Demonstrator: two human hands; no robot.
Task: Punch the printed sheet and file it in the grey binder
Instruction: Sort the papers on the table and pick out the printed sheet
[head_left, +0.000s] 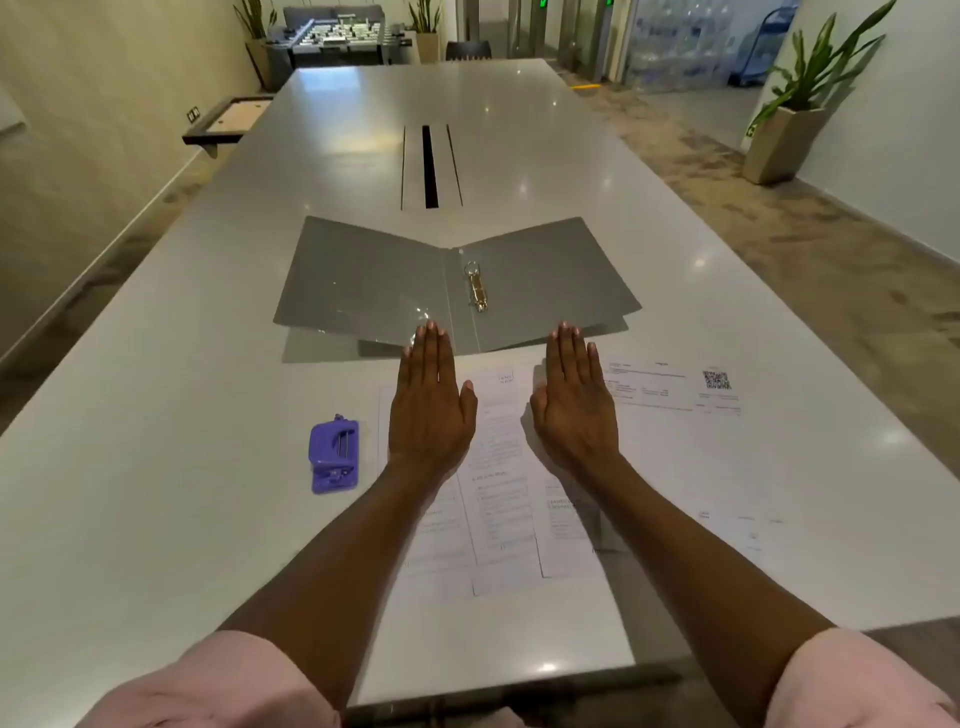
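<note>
Long glossy white rectangular table (519, 114), dark cable slot (429, 166) down its centre. On it: grey plastic ring binder (363, 280) lying open, covers spread, gold ring mechanism (478, 288) by the spine. Near edge: several overlapping white printed paper sheets (498, 499), one at right with a QR code (717, 380). Left of sheets, apart from them: small purple plastic hole punch (334, 457).

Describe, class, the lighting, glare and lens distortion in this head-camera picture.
Head view: overhead lamps leave small bright glare spots on the glossy white table; a sheen marks the open grey plastic binder; the wide lens bows the table edges outward; print on the white printed sheets is too soft to read.
</note>
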